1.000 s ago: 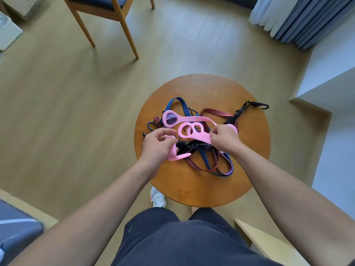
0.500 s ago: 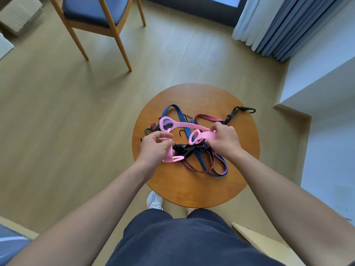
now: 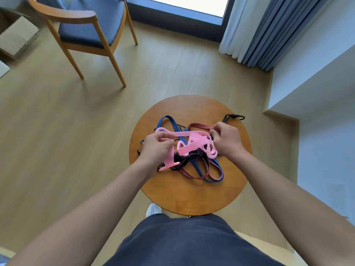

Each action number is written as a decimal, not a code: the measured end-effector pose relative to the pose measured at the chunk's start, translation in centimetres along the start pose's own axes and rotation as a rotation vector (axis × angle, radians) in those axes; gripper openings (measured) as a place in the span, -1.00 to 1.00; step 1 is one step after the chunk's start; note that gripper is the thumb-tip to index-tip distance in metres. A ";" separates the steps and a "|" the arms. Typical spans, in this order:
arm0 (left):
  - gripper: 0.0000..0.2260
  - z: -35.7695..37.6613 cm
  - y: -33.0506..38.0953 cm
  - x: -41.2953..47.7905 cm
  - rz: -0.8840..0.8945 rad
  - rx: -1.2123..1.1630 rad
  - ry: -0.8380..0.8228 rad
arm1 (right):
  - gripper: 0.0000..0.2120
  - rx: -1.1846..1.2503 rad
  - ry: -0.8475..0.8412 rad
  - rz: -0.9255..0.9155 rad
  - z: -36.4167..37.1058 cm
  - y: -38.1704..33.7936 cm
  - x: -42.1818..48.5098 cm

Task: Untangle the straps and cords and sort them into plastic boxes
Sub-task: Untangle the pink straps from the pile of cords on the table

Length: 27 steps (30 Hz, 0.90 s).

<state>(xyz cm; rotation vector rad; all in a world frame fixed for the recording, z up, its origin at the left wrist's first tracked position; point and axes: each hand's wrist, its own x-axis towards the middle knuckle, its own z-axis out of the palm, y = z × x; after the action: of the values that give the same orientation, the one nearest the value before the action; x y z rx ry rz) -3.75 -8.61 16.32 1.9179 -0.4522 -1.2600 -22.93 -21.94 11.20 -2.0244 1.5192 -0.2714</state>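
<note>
A tangle of straps lies on a small round wooden table (image 3: 192,196). On top is a pink strap (image 3: 189,138) with ring-shaped holes. Under it run a blue elastic cord (image 3: 173,125), a dark red cord (image 3: 199,126) and a black buckle strap (image 3: 184,158). A black hook (image 3: 235,117) sticks out at the table's far right. My left hand (image 3: 156,148) grips the pink strap's left part, with one end hanging below the fist. My right hand (image 3: 225,140) pinches the pink strap's right end. No plastic boxes are in view.
A wooden chair (image 3: 86,25) with a blue seat stands on the floor at the far left. Grey and white curtains (image 3: 269,29) hang at the far right, beside a white wall ledge (image 3: 315,93). A cardboard box (image 3: 15,39) sits at the left edge.
My head has tilted up, so more of the chair and window shows. My right hand has moved right and farther away with the pink strap's end, stretching it; my left hand rose slightly.
</note>
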 end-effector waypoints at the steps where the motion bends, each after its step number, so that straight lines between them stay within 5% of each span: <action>1: -0.82 0.0 0.1 0.0 0.001 -0.001 0.003 | -0.88 -0.027 -0.025 0.020 0.0 0.3 0.0; 13: -0.90 2.0 -3.6 1.2 -0.105 0.044 0.012 | -0.77 -0.158 -0.402 0.243 6.4 6.1 -1.9; 20: -0.87 4.4 -5.7 2.3 -0.206 0.063 0.025 | -0.57 -0.163 -0.338 0.322 9.6 9.3 0.4; 27: -0.87 5.7 -5.5 3.4 -0.243 0.071 0.026 | -0.76 -0.093 -0.227 0.317 11.0 9.5 2.3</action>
<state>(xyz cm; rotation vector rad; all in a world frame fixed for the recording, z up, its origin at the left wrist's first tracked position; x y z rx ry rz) -7.95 -9.73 8.86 2.0953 -0.2590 -1.3866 -24.47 -22.13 -3.48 -1.7764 1.6982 0.1529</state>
